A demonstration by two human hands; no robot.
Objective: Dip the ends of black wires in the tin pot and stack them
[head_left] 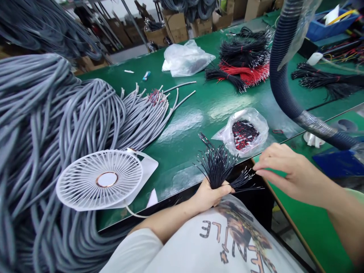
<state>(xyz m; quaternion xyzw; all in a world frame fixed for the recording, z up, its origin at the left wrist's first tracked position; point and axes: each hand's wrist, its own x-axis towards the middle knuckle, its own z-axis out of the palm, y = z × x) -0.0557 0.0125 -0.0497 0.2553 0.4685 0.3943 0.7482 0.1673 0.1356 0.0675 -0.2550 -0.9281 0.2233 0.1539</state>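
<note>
The left hand (209, 196) is closed tight around a bunch of black wires (217, 167). It holds the bunch by the bottom, just past the near edge of the green worktop (187, 125), in front of the person's white shirt. The wires fan out at the top like a brush.

The right hand (287, 170) reaches in from the side. Its fingertips pinch a few wires that stick out sideways from the bunch.

A small pair of cutters (204, 138) lies on the worktop just behind the bunch. Beside it is a clear bag (257, 120) with little red and black bits inside. A white fan (102, 179) lies to the left, next to a big heap of grey cables (57, 113). Far back are piles of black and red wires (244, 60). A thick dark hose (280, 76) bends down on the right.
</note>
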